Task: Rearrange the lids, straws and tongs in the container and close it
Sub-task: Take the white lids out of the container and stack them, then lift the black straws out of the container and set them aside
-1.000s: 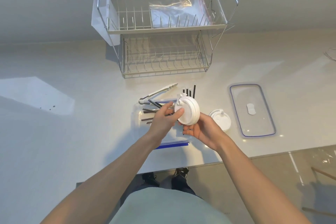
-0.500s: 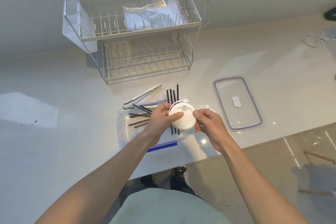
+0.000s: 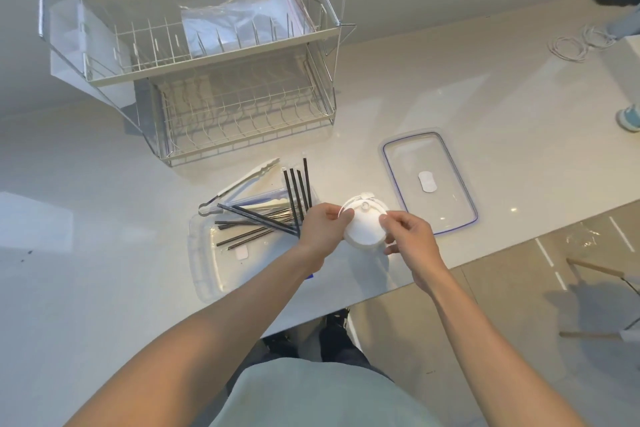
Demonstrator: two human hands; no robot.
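Observation:
Both hands hold a stack of white round cup lids [image 3: 363, 230] just right of the clear plastic container [image 3: 207, 267]. My left hand [image 3: 320, 230] grips the stack's left rim; my right hand [image 3: 408, 236] pinches its right rim. Several black straws [image 3: 263, 218] lie crossed in the container, some sticking out over its far edge. Metal tongs [image 3: 242, 185] rest across the container's far corner. The container's clear cover with a blue seal [image 3: 429, 180] lies flat on the counter to the right.
A two-tier wire dish rack [image 3: 207, 55] with a clear zip bag on its upper shelf stands behind the container. A coiled white cable [image 3: 575, 43] lies at the far right. The counter's front edge runs just below my hands.
The stack of lids has moved right, from over the container to beside its right end. It now lies flat with its top up, and both hands hold it by the rim.

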